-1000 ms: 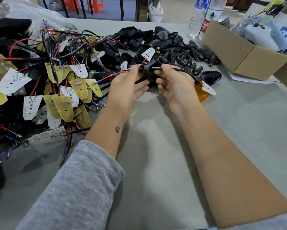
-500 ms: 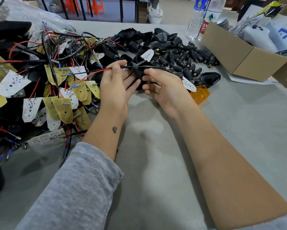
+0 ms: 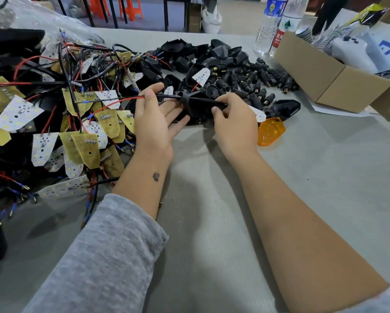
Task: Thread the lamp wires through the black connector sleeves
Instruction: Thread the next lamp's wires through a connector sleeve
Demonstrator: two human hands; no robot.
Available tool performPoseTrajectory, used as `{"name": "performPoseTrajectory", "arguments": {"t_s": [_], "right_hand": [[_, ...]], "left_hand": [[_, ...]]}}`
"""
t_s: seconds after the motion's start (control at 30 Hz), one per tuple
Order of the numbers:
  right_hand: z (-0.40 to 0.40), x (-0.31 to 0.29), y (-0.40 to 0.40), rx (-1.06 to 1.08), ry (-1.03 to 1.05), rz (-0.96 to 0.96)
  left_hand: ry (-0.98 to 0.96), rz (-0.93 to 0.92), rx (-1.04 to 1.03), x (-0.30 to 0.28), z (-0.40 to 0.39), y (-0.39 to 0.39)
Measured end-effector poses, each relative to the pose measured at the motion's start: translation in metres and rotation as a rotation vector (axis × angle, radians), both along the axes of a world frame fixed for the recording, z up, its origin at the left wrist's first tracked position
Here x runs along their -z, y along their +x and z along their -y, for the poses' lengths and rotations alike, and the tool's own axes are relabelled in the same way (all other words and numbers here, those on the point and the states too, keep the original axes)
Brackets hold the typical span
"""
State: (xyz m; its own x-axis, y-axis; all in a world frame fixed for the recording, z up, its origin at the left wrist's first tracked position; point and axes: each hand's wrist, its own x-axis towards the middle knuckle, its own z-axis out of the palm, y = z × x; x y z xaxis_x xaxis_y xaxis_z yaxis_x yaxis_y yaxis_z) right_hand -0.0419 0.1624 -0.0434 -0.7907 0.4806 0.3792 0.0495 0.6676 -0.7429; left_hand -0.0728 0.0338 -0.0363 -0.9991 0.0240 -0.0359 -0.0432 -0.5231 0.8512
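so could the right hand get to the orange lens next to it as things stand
Probably yes, once freed: the orange lens lies on the table just beside the right hand with nothing over it, but that hand is gripping the black sleeve.

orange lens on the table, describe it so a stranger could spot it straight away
Start at the cardboard box on the table's far right, then look nearer, just right of the right hand. The orange lens lies there, the only see-through orange piece beside black parts.

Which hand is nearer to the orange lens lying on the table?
The right hand. It holds the black sleeve just left of the orange lens, almost touching it. The left hand pinches the wires farther left, beyond the sleeve.
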Motion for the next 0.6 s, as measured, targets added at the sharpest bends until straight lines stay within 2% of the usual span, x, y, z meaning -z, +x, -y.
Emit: {"name": "performPoseTrajectory", "arguments": {"t_s": [0.13,0.27,0.4,0.6], "right_hand": [[-0.0006,-0.0039,0.0012,0.07,0.076,-0.054],[0.003,-0.005,0.0033,0.055,0.108,-0.058],[0.0068,-0.0031,0.0034,-0.063,0.18,-0.071],[0.0087,-0.0052,0.005,-0.106,0.056,-0.138]], "left_hand": [[0.063,0.006,0.106,0.0005,-0.0011,-0.0007],[-0.023,-0.047,0.18,0.0002,-0.0047,0.0018],[-0.121,-0.11,0.21,0.0009,-0.0075,0.004],[-0.125,-0.123,0.135,0.0036,-0.0088,0.0026]]}}
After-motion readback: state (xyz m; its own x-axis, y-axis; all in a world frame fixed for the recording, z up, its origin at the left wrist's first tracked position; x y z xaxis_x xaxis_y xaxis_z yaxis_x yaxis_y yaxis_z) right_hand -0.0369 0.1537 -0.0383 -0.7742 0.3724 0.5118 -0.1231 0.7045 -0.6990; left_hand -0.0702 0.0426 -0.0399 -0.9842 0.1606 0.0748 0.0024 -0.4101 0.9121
